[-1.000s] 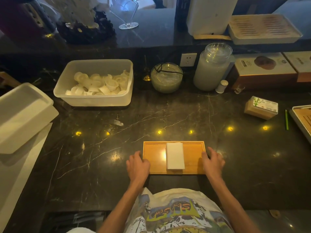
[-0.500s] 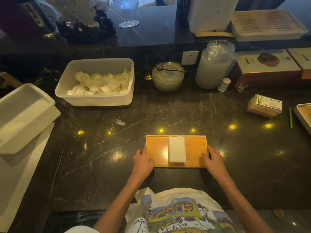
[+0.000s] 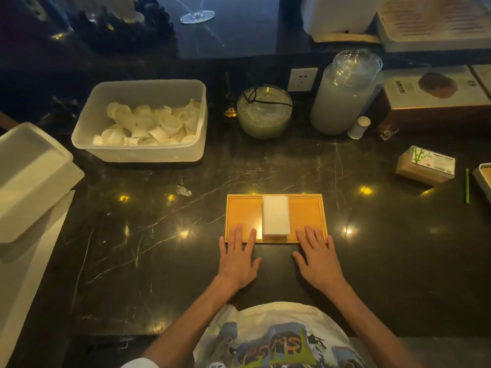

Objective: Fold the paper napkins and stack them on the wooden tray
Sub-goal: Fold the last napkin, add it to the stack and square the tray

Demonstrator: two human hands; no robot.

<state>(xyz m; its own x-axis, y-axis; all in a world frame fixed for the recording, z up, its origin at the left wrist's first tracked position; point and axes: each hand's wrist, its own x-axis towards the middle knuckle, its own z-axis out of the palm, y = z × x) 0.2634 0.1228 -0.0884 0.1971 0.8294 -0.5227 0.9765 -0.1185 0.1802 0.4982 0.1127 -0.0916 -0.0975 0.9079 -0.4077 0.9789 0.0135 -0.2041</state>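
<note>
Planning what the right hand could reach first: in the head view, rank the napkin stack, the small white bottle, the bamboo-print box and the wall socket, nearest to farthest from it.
From the right hand:
1. Napkin stack, just left of it on the tray.
2. Bamboo-print box, far right.
3. Small white bottle, behind, by the big jar.
4. Wall socket, on the back wall.

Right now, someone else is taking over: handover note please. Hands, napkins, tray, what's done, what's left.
Left hand: open, flat on the dark counter, fingers overlapping the near edge of the wooden tray. Holding nothing.
Right hand: open, flat, fingers likewise over the tray's near edge. Holding nothing.
Napkins: one neat white stack of folded napkins sits in the middle of the tray, lengthwise front to back.
Tray: on the counter directly ahead, square to the person.
Done: napkins folded and stacked on the tray.
Left: no loose unfolded napkins visible on the counter; looks finished, just lift the hands away.
</note>
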